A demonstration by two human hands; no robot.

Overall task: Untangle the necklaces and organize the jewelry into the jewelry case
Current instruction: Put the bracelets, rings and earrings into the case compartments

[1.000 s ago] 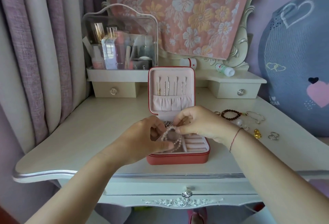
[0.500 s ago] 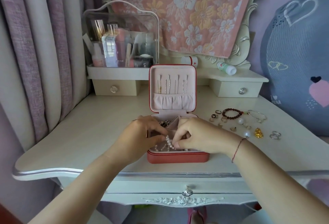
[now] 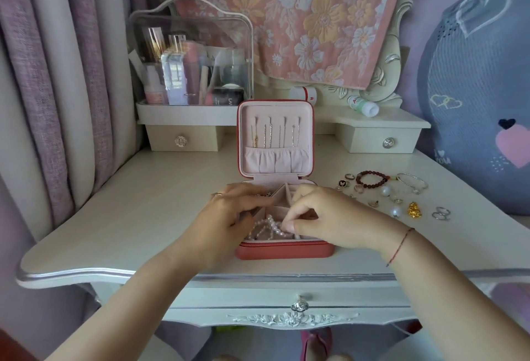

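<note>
Frame centre: my right hand (image 3: 324, 217) pinches the pearl strand (image 3: 262, 228) lying in the jewelry case's (image 3: 286, 252) front compartment; my left hand (image 3: 229, 214) rests on the case's left side, grip unclear

Red case (image 3: 284, 253) sits open, lid upright, thin chains (image 3: 275, 134) hung inside (pink lining). A pearl strand (image 3: 263, 227) lies coiled in its front compartment; rings (image 3: 441, 213) and a bracelet (image 3: 371, 178) lie to its right.

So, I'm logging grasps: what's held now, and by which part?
The right hand pinches the pearl strand at its right side, in the jewelry case. The left hand rests on the case; its grip cannot be told.
</note>
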